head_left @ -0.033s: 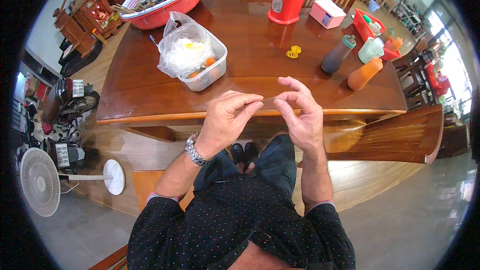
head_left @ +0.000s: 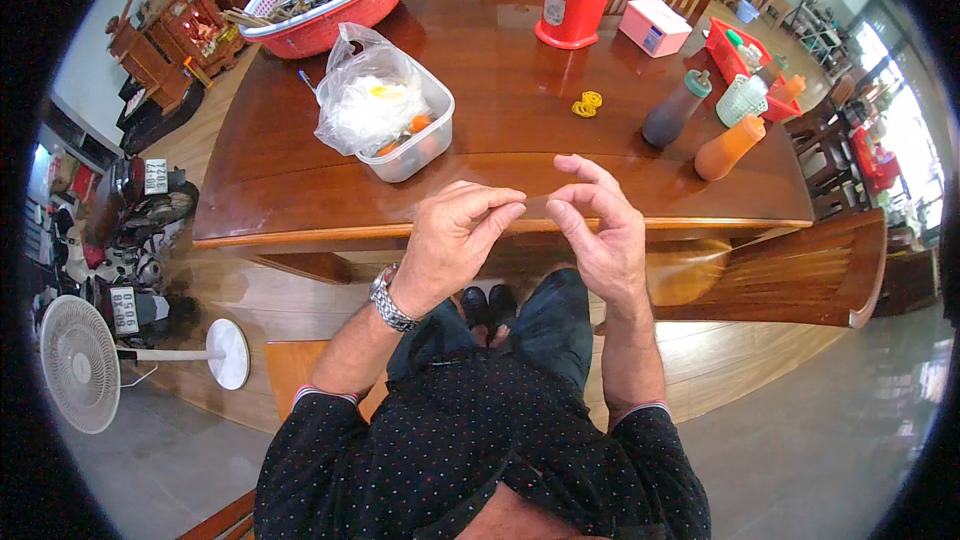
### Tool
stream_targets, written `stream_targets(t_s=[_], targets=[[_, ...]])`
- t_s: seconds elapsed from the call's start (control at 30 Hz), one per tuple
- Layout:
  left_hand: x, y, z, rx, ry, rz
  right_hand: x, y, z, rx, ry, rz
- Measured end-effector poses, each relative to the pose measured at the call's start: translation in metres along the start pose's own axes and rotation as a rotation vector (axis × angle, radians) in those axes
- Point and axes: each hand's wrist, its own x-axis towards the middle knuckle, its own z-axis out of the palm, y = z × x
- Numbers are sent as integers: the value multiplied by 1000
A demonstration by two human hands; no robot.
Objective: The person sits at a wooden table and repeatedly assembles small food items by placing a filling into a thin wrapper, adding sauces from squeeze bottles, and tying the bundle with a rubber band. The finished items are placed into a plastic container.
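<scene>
My left hand [head_left: 462, 230], with a watch [head_left: 392, 298] at its wrist, is raised before the table's near edge. Its thumb and forefinger are pinched together. Facing it, a small gap away, my right hand [head_left: 603, 237] has thumb and forefinger tips drawn together, the other fingers loosely bent. Anything thin between the fingertips is too small to make out. Beyond my left hand stands a clear plastic tub [head_left: 432, 140] with orange pieces inside and a knotted clear plastic bag [head_left: 372, 105] of white contents on it. Yellow rubber bands [head_left: 587, 104] lie beyond my right hand.
On the wooden table [head_left: 500, 90] are a red basket of chopsticks [head_left: 325, 25], a red utensil holder [head_left: 572, 15], a pink box [head_left: 655, 27], a dark sauce bottle [head_left: 675, 112] and an orange one [head_left: 729, 148]. A wooden chair [head_left: 790, 275] stands right, a fan [head_left: 82, 365] left.
</scene>
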Motion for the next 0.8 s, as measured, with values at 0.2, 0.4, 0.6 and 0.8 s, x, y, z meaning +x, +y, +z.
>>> stream_targets(t_s=[0.2, 0.4, 0.6, 0.8], targets=[[7, -6, -1, 26, 19, 38, 3, 5, 0, 105, -27, -5], [4, -7, -2, -52, -35, -48, 3, 8, -2, 34, -97, -20], [-3, -15, 0, -200, -52, -169, 3, 7, 0, 28, -78, 18], [-5, -20, 1, -355, -44, -323, 0, 9, 8, 256, -141, 339]])
